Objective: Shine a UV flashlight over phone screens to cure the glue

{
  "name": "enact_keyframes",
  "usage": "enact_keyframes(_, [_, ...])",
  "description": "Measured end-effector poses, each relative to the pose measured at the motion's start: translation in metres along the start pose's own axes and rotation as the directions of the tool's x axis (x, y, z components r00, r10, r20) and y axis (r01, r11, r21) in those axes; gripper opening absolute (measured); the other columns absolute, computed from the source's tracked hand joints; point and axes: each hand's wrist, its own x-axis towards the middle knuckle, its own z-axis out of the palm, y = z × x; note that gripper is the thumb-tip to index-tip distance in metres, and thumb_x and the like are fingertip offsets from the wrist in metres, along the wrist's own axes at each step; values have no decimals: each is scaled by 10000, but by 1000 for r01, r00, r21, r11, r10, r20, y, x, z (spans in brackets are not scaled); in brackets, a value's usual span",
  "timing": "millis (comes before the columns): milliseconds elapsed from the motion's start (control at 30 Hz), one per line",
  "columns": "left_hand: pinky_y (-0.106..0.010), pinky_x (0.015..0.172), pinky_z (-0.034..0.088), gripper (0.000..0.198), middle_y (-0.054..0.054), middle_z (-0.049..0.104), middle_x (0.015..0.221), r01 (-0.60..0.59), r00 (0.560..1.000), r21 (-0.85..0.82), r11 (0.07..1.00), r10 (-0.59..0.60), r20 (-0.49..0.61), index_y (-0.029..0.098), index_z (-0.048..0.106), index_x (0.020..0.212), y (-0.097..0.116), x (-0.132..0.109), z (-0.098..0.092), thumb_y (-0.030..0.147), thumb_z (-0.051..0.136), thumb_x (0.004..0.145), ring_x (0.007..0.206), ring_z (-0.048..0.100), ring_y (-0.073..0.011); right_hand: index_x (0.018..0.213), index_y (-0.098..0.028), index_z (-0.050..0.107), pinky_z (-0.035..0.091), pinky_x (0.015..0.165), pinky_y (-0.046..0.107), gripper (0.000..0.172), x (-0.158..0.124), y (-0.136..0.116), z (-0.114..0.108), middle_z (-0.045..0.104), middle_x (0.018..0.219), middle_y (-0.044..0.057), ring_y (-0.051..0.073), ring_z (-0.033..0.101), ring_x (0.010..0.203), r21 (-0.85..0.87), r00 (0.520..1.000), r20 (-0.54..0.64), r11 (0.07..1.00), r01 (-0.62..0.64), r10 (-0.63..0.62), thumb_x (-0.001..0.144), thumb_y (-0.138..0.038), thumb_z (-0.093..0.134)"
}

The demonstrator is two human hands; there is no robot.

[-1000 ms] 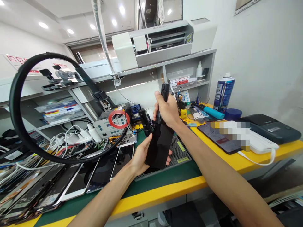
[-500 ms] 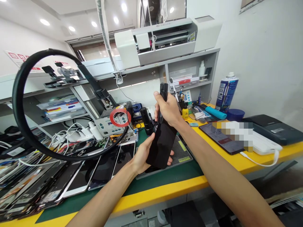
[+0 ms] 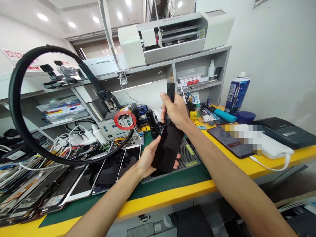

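Observation:
A black phone-shaped panel [image 3: 168, 151] lies tilted in my left hand [image 3: 148, 157], thumb along its near-left edge and fingertips showing past its right side. Closed around a slim black handheld tool [image 3: 171, 89] is my right hand [image 3: 177, 111]. The tool stands nearly upright, its upper end sticking out above the fist and its lower end close to the panel's top edge; I cannot tell whether they touch. Under the panel sits a grey perforated mat [image 3: 184, 161]. Just left of the tool stands a black flashlight [image 3: 152, 124].
Several phones and screens [image 3: 84, 184] cover the bench at left, below a looped black hose [image 3: 14, 115]. A roll of red tape [image 3: 124, 120] rests by a control box. At right are a phone [image 3: 229, 141], a white power bank [image 3: 269, 144] and a blue spray can [image 3: 237, 93].
The view has shifted slightly, so the bench sits a little higher in the picture. Both hands keep their holds, with the panel's angle almost the same.

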Motion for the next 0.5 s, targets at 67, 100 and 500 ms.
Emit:
enact_keyframes(67, [-463, 854, 532, 704, -219, 721, 1006, -4, 1000, -5, 1000, 4, -8, 24, 697, 1135, 0, 0, 0, 588, 302, 988, 808, 706, -306, 826, -268, 405, 455, 308, 248, 409, 0, -1, 1, 516, 532, -95, 140, 550, 353, 13, 1000, 6, 1000, 4, -4, 870, -593, 650])
enact_keyframes(100, [-457, 843, 538, 705, -218, 722, 999, -3, 1000, -6, 1000, 3, -15, 23, 701, 1123, 0, 0, 0, 589, 303, 987, 800, 707, -302, 828, -269, 405, 452, 307, 246, 403, -1, -1, 1, 513, 530, -97, 138, 546, 352, 21, 1000, 6, 1000, 6, -6, 873, -586, 651])
enact_keyframes(500, [-408, 768, 573, 698, -203, 727, 935, -16, 1000, -36, 999, 15, -20, 19, 714, 1090, -1, 1, 1, 569, 296, 994, 733, 711, -272, 834, -261, 426, 455, 332, 225, 361, 1, -6, 2, 499, 515, -105, 110, 501, 357, 124, 998, -15, 991, -57, 59, 870, -494, 700])
